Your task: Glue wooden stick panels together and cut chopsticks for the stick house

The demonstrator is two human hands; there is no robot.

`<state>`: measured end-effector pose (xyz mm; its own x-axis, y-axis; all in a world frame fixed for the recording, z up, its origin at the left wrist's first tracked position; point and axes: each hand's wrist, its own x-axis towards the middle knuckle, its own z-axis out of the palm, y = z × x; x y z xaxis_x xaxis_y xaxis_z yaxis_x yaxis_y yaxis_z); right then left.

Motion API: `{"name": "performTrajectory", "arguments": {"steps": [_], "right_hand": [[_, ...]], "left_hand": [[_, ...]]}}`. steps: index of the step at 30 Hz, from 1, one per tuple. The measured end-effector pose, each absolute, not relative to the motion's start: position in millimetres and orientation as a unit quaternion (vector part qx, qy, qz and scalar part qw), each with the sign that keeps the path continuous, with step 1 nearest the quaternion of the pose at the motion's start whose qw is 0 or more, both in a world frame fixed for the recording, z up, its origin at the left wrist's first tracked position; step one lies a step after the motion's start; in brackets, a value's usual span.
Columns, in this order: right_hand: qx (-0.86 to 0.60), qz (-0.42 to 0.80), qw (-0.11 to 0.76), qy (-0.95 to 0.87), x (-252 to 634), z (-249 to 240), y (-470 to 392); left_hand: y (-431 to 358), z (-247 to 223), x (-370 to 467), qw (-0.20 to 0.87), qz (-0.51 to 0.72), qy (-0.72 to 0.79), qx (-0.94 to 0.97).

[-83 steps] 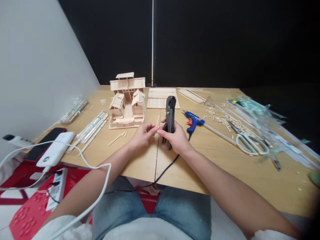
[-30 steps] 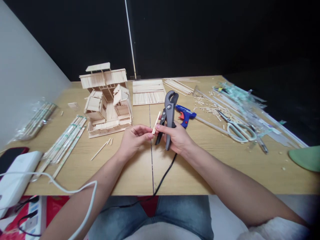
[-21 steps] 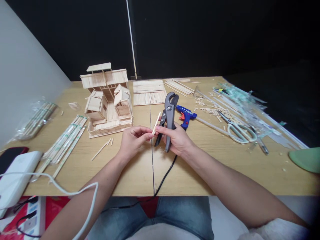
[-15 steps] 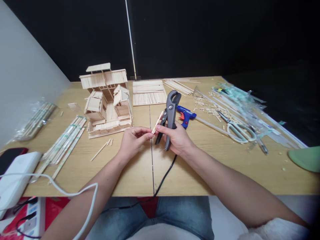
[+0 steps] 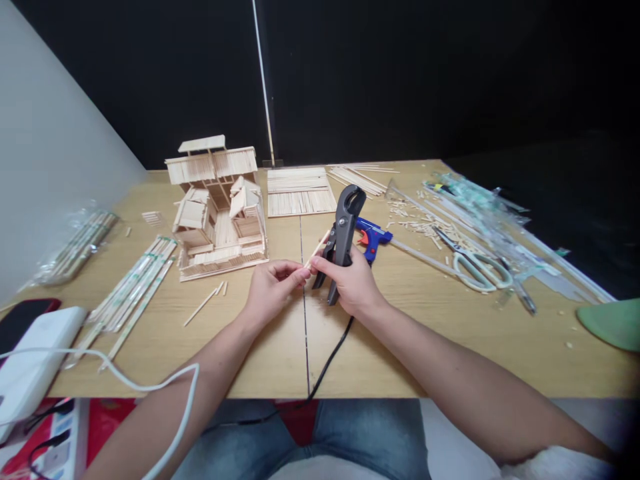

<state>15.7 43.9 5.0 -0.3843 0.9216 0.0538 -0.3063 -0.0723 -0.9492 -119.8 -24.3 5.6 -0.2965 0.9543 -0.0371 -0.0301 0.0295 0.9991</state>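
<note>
Between the thumb and fingers of my left hand (image 5: 275, 287) is the lower end of a thin wooden stick (image 5: 319, 248), which tilts up to the right. My right hand (image 5: 354, 280) is wrapped round a black cutter (image 5: 344, 227) whose jaws point up; its thumb tip also touches the stick. Behind the cutter lies a blue glue gun (image 5: 373, 239) with a clear glue stick in its back. A wooden stick model house (image 5: 225, 227) stands to the left, beyond my left hand. Short loose sticks (image 5: 203, 305) lie in front of the house.
Bundled sticks (image 5: 133, 287) and a white power bank (image 5: 37, 353) with a cable lie left. A stick panel (image 5: 301, 192) is at the back. Scissors (image 5: 473, 263), cut stick pieces (image 5: 425, 220) and plastic wrapping (image 5: 480, 200) lie right. A black cord (image 5: 330, 360) crosses the front edge.
The view has shifted slightly, so the table things appear a little lower. Both hands keep their hold, with the stick and cutter tilted slightly further to the right.
</note>
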Motion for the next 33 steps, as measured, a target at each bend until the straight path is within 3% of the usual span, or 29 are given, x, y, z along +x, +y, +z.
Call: {"name": "performTrajectory", "arguments": {"steps": [4,8,11,33], "right_hand": [[-0.322,0.677,0.408,-0.521,24,14,52],[-0.282,0.708,0.257,-0.595,37,32,62],[-0.247,0.665,0.181,-0.681,45,44,64],[-0.233,0.504,0.071,-0.829,57,52,70]], "left_hand": [[-22,8,-130,0.463,0.601,0.54,0.365],[-21,16,-147,0.502,0.638,0.498,0.305],[-21,20,-154,0.541,0.637,0.469,0.283],[-24,21,-154,0.624,0.594,0.425,0.277]]}}
